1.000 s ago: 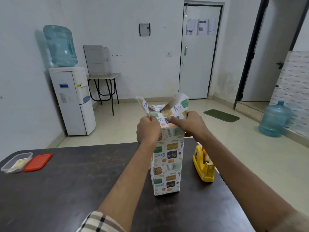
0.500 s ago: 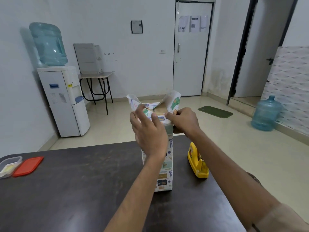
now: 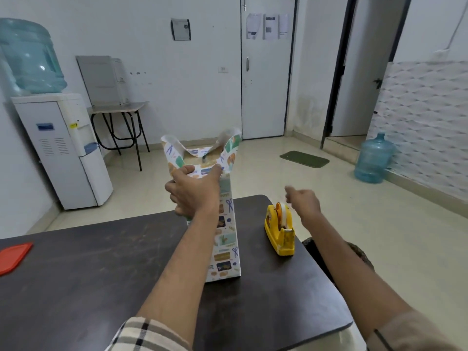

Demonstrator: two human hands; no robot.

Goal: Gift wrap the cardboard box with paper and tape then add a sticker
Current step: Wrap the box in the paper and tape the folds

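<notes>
Gripping the top of the box with your left hand, you pin the near fold of paper flat against the cardboard. Your thumb and forefinger are spread wide along that near edge, and your other fingers curl round the box's left side. That hold looks meant to stop the fold springing open while your other hand fetches tape.

The box stands upright on its short end near the middle of the dark table, tall and narrow, its sides already covered. The paper is thin and glossy, white with small coloured patches. At the top, two loose flaps stand up and curl outward, left and right, and bare brown cardboard shows between them, so this end is not yet closed.

Your right hand hovers just above the yellow tape dispenser, apart from the box. It is blurred: the fingers look loosely curled, but you cannot tell whether they pinch any tape. The dispenser is a heavy moulded plastic wedge just to the right of the box, within easy reach. Its roll sits upright.

A flat red lid lies at the table's far left edge. No sticker is in view.
</notes>
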